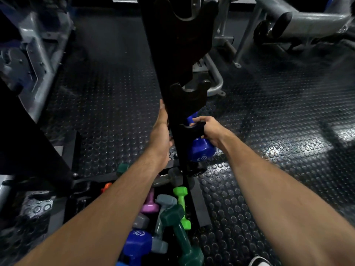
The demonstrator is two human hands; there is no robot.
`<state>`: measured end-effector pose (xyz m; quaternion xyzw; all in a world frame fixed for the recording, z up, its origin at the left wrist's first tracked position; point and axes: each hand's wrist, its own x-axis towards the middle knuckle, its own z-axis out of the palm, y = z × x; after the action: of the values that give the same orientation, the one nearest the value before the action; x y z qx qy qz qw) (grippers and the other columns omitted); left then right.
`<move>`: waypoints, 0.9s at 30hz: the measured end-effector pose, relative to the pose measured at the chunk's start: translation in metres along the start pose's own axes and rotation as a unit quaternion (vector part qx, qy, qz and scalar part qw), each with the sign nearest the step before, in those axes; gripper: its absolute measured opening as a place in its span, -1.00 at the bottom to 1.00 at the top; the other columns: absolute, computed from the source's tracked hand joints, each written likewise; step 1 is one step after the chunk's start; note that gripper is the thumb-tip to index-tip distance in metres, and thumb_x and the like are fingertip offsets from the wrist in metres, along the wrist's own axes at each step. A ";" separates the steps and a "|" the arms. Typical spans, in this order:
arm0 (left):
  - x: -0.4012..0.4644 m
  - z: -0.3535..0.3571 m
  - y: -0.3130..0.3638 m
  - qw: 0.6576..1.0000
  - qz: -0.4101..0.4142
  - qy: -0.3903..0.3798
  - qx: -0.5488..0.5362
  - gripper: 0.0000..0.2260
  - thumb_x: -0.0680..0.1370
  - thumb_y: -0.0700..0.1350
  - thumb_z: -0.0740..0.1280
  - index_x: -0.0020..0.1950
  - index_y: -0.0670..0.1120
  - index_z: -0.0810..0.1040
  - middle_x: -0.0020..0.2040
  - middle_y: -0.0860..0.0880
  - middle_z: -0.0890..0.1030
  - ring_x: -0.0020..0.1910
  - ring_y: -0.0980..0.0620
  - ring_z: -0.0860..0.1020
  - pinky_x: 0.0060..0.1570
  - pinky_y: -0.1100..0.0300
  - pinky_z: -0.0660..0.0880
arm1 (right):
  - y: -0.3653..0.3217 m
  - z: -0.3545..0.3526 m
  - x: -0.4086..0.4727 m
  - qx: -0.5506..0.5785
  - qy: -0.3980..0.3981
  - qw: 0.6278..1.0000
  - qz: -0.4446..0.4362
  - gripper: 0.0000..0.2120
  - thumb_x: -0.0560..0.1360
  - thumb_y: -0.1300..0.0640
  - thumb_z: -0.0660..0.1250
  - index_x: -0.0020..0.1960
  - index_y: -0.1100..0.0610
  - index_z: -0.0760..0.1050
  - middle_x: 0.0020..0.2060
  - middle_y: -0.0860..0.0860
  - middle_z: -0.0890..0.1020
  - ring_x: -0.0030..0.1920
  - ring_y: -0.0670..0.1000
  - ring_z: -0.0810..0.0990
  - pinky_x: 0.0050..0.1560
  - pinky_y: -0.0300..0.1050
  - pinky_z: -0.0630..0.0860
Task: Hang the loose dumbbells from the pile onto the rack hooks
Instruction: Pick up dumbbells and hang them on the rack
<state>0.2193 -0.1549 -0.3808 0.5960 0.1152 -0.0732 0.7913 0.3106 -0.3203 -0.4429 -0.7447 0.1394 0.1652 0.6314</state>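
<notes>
Nearest you, below both forearms, lies the pile (pixel 165 223): a dark green dumbbell (pixel 180 233) under your right forearm, a bright green one (pixel 182 206) just beyond it, then grey (pixel 163 206) and pink (pixel 150 205) ones, and a second blue one (pixel 137 244) by your left elbow side.

Further out, your right hand (pixel 209 130) has its fingers curled round the handle of the blue dumbbell (pixel 199 149). Its near head hangs just below your hand and its far head shows just past your fingertips, at the hook (pixel 192 129) on the rack post. Whether the handle is seated in the hook, you cannot tell.

Across the post (pixel 172 73), your left hand (pixel 161 135) lies flat against its side, fingers straight and pointing away from you. Beyond your hands, an empty hook (pixel 189 93) juts from the post, above the studded floor (pixel 269 112).
</notes>
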 end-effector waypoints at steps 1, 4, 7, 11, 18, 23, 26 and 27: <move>0.000 -0.001 0.000 1.000 -0.002 -0.004 -0.001 -0.48 0.63 0.39 0.04 0.52 0.24 0.39 0.31 0.18 0.62 0.27 0.17 0.58 0.41 -0.15 0.39 | 0.002 0.001 -0.002 -0.006 -0.001 1.000 0.002 -0.81 0.59 0.41 0.25 0.02 0.18 0.56 -0.30 0.13 0.54 -0.41 -0.02 0.44 -0.48 -0.22 0.36; 0.000 -0.003 -0.001 1.000 -0.006 -0.017 -0.003 -0.47 0.63 0.39 0.04 0.55 0.24 0.34 0.40 0.14 0.56 0.35 0.12 0.53 0.45 -0.19 0.33 | 0.007 0.001 -0.001 -0.033 0.004 0.999 0.003 -0.80 0.56 0.43 0.27 0.10 0.25 0.59 -0.28 0.19 0.53 -0.42 0.01 0.47 -0.40 -0.16 0.44; -0.003 -0.002 0.000 1.000 -0.010 -0.014 -0.012 -0.44 0.62 0.40 0.05 0.56 0.23 0.33 0.45 0.11 0.52 0.40 0.08 0.49 0.48 -0.21 0.30 | 0.008 -0.003 -0.001 -0.043 0.001 0.999 0.011 -0.77 0.55 0.46 0.27 0.16 0.35 0.58 -0.16 0.26 0.57 -0.25 0.14 0.55 -0.23 -0.02 0.53; -0.005 -0.001 0.001 1.000 -0.013 -0.012 -0.007 -0.40 0.59 0.43 0.03 0.55 0.23 0.34 0.45 0.12 0.52 0.43 0.07 0.46 0.49 -0.25 0.27 | 0.011 -0.006 -0.008 -0.028 0.000 0.999 0.017 -0.70 0.54 0.52 0.19 0.19 0.39 0.58 -0.32 0.11 0.58 -0.49 -0.08 0.49 -0.45 -0.26 0.47; -0.005 0.001 0.000 1.000 -0.012 -0.007 -0.011 -0.44 0.63 0.40 0.01 0.54 0.21 0.37 0.44 0.11 0.53 0.42 0.08 0.47 0.50 -0.24 0.26 | 0.012 -0.004 -0.012 0.001 -0.005 1.000 0.018 -0.71 0.55 0.48 0.25 0.23 0.37 0.57 -0.38 0.02 0.58 -0.52 -0.13 0.43 -0.50 -0.31 0.39; -0.003 -0.002 -0.003 1.000 -0.006 -0.012 -0.001 -0.39 0.57 0.43 0.06 0.58 0.23 0.29 0.47 0.13 0.49 0.45 0.06 0.44 0.48 -0.26 0.27 | 0.013 -0.003 -0.016 0.005 0.005 1.000 0.018 -0.70 0.54 0.50 0.21 0.19 0.34 0.59 -0.39 0.01 0.57 -0.52 -0.15 0.44 -0.50 -0.32 0.38; -0.003 -0.005 -0.003 1.000 -0.003 -0.007 -0.003 -0.43 0.61 0.38 0.06 0.59 0.21 0.29 0.48 0.11 0.48 0.45 0.07 0.44 0.48 -0.25 0.28 | 0.014 0.000 -0.022 0.014 0.015 1.000 0.016 -0.71 0.54 0.51 0.19 0.09 0.27 0.59 -0.37 0.05 0.55 -0.54 -0.16 0.45 -0.50 -0.33 0.40; -0.003 -0.006 -0.002 1.000 -0.001 -0.006 0.001 -0.44 0.63 0.36 0.06 0.59 0.20 0.30 0.48 0.10 0.48 0.44 0.07 0.44 0.48 -0.25 0.30 | 0.015 0.002 -0.024 0.018 0.022 0.999 0.016 -0.73 0.55 0.49 0.21 0.07 0.25 0.59 -0.32 0.08 0.58 -0.51 -0.14 0.48 -0.47 -0.32 0.44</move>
<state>0.2151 -0.1501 -0.3830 0.5961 0.1116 -0.0777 0.7913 0.2829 -0.3211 -0.4465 -0.7342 0.1681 0.1566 0.6390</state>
